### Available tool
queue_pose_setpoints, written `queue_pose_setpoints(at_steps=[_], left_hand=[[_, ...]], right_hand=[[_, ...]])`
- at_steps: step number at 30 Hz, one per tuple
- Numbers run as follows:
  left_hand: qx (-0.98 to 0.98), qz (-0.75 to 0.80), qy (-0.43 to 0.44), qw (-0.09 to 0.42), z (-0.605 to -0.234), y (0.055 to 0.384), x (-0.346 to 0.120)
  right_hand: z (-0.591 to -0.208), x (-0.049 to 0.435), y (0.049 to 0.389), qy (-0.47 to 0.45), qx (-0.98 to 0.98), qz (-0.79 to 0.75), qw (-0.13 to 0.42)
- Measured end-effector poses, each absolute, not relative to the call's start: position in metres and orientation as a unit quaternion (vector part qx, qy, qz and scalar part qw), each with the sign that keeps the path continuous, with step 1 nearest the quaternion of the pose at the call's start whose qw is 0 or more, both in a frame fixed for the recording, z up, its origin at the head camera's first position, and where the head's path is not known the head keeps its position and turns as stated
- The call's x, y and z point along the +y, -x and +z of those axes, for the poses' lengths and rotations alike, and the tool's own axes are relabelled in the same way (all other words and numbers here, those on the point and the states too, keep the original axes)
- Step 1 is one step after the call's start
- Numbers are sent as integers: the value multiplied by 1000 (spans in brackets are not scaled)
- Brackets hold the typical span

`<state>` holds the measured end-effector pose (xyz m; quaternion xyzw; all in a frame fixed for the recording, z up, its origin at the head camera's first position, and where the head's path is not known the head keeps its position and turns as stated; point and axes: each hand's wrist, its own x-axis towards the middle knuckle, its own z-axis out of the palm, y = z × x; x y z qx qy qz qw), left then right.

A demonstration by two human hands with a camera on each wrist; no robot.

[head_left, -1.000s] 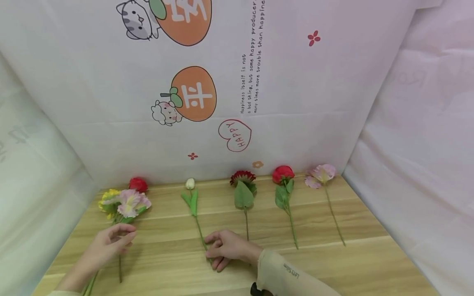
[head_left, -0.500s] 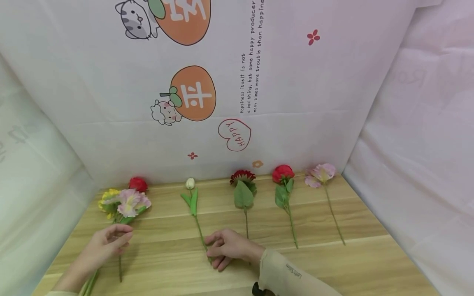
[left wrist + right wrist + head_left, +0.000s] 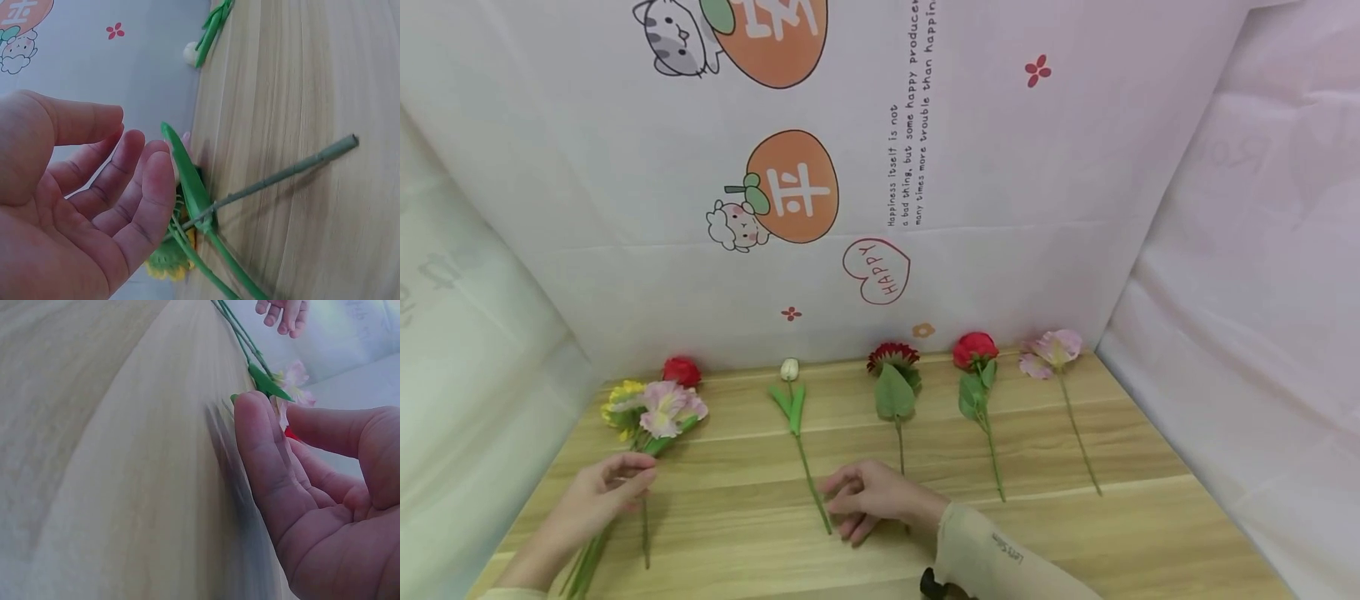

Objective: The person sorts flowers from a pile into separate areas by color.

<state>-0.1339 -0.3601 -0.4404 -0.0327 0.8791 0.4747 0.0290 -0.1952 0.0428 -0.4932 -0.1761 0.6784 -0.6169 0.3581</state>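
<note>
One slim-stemmed white tulip [image 3: 797,412] lies between the right hand [image 3: 874,497], just beside it, and the farther left hand [image 3: 598,497], both with fingers loosely curved.

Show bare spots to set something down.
Bare: near-right tabletop, bordered by the sleeve and rightmost pink flower; strip between the flower bunch and white tulip. Crowded: left side, left hand by the bunch; centre, right hand by the tulip and dark-red flower.

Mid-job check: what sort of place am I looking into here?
Probably an improvised tabletop booth, perhaps for recording or practice. A white printed sheet rises behind a wood-grain tabletop, more white sheeting hangs at both sides, and long-stemmed flowers lie across the top.
</note>
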Motion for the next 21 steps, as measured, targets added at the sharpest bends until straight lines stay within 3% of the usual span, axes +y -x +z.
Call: queue_pose_setpoints(at_steps=[4,11,21], left_hand=[[887,460,32,22,-442,135,-367],[911,410,0,-36,-446,134,-378],[960,273,8,-55,-443,135,-393]], right_hand=[[-493,48,197,173,673,-625,357],[-487,62,200,168,666,-638,349],[-476,80,200,162,672,-638,341]])
